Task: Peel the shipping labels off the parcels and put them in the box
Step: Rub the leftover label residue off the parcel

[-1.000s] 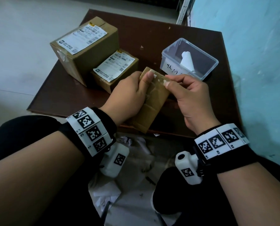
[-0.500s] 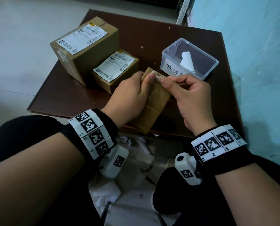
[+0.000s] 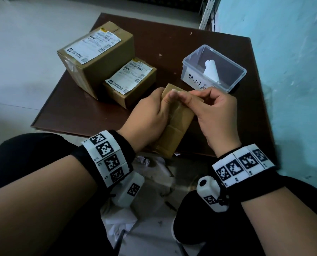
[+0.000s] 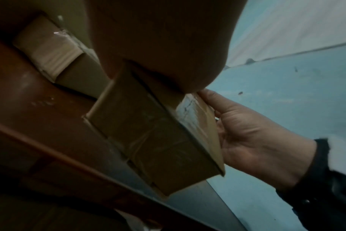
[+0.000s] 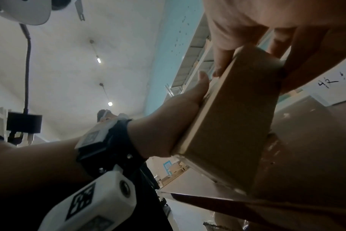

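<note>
A small brown parcel (image 3: 179,122) is held tilted over the table's near edge. My left hand (image 3: 154,111) grips it from the left, thumb on its upper face. My right hand (image 3: 191,97) pinches a thin pale label scrap (image 3: 187,92) at the parcel's far end, fingertips against the left thumb. In the left wrist view the right hand (image 4: 247,140) lies along the parcel (image 4: 148,132) beside a pale remnant (image 4: 192,109). In the right wrist view the left hand (image 5: 168,125) clasps the parcel (image 5: 237,125). A clear plastic box (image 3: 233,71) holds a rolled white label (image 3: 211,70).
On the dark brown table (image 3: 172,34), a large parcel (image 3: 105,71) and a smaller one (image 3: 141,89) at the left each carry a white shipping label. A blue wall (image 3: 292,71) runs close on the right. Crumpled paper (image 3: 154,172) lies on the floor between my knees.
My right hand's fingertips have slid left along the parcel's far end until they meet the left thumb. The parcel has shifted slightly in the left hand's grip.
</note>
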Motion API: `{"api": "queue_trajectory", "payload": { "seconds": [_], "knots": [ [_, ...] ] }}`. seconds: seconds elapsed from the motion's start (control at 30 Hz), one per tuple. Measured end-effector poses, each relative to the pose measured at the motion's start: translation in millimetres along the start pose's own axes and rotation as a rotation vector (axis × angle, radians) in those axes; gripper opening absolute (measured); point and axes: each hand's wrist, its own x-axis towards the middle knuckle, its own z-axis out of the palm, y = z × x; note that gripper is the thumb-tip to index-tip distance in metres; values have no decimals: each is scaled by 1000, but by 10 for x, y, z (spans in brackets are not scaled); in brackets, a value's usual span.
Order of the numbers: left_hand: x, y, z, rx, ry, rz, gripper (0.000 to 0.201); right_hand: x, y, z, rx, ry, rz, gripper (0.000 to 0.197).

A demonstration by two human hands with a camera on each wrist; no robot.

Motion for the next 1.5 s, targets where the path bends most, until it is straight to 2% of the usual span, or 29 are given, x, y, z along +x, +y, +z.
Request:
{"api": "queue_trajectory", "payload": {
  "seconds": [0.13, 0.27, 0.37, 0.47, 0.63, 0.8, 0.93, 1.07, 1.23, 1.5],
  "knots": [
    [16, 29, -2, -5, 0, -8, 45, 30, 28, -16, 21, 1, -20, 33],
    [50, 26, -14, -3, 0, -24, 48, 70, 6, -26, 132, -100, 66, 16],
    [65, 30, -40, 18, -12, -38, 53, 89, -8, -43, 155, -153, 68, 9],
    [69, 41, -59, 23, -15, -49, 57, 104, -14, -57, 153, -191, 67, 12],
    [71, 47, -82, 41, -1, -63, 51, 118, -31, -94, 120, -268, 48, 21],
    [88, 40, -108, 43, 32, -71, 52, 127, -59, -116, 153, -324, 105, 29],
    [99, 76, -141, -72, 38, -127, 50, 120, -43, -77, 203, -322, 118, 38],
    [87, 136, -171, -318, -25, -118, 22, 85, -106, -88, 186, -243, 45, 35],
    [67, 210, -193, -536, -8, -135, 23, 96, -89, -130, 187, -200, -60, 27],
    [30, 270, -192, -617, -31, -130, 12, 66, -57, -112, 194, -180, -131, 29]
  ]
}}
